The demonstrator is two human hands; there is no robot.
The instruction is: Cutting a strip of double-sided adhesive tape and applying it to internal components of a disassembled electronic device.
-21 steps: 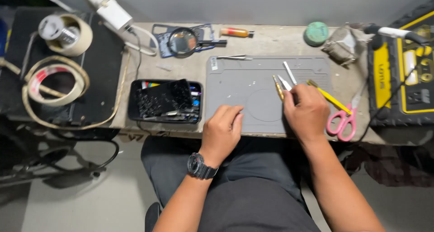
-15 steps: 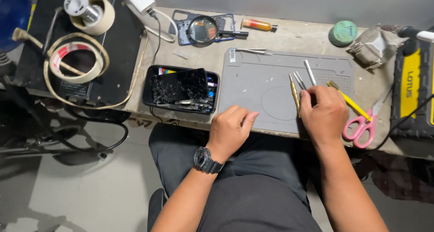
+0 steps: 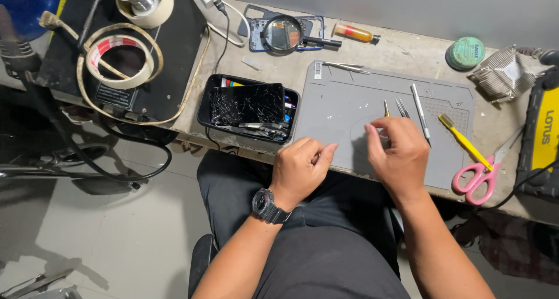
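My right hand (image 3: 399, 153) hovers over the middle of a grey work mat (image 3: 343, 107), fingers curled around the lower ends of a small yellow-handled tool (image 3: 385, 108) and a pair of tweezers (image 3: 401, 106); only their tips show above my fingers. My left hand (image 3: 300, 171), with a black watch on its wrist, rests as a loose fist on the mat's near edge and holds nothing that I can see. A thin metal probe (image 3: 420, 114) lies on the mat just right of my right hand.
A black tray (image 3: 204, 110) holding a cracked phone (image 3: 247, 104) sits left of the mat. Pink scissors (image 3: 478, 177) and a yellow brush (image 3: 463, 139) lie to the right, beside a yellow-black device (image 3: 541, 142). A magnifier (image 3: 282, 33), green tin (image 3: 466, 53) and tape rolls (image 3: 119, 60) stand farther back.
The view has shifted, so the bench sits further right. My right hand has moved a little left across the mat with the yellow tool and tweezers. My left hand stays put.
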